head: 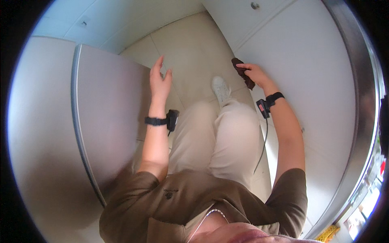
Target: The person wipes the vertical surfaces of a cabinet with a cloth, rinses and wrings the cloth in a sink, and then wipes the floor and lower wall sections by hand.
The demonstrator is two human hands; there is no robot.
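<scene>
A dark brown cloth (242, 73), bunched into a long fold, is in my right hand (254, 74). It lies against or close beside the lower part of a white cabinet front (291, 70); whether it touches cannot be told. My left hand (160, 80) holds nothing, its thumb and fingers apart, and is raised over the tiled floor near the edge of a grey refrigerator-like door (112, 91). Each wrist wears a black strap with a small device.
Tall grey door panels with a vertical edge strip (76, 106) stand at the left. White cabinets with a round knob (254, 5) line the right, below a metallic counter edge (352, 91). A pale panelled door or wall (121, 18) closes off the far side. Beige tiles (188, 45) cover the floor.
</scene>
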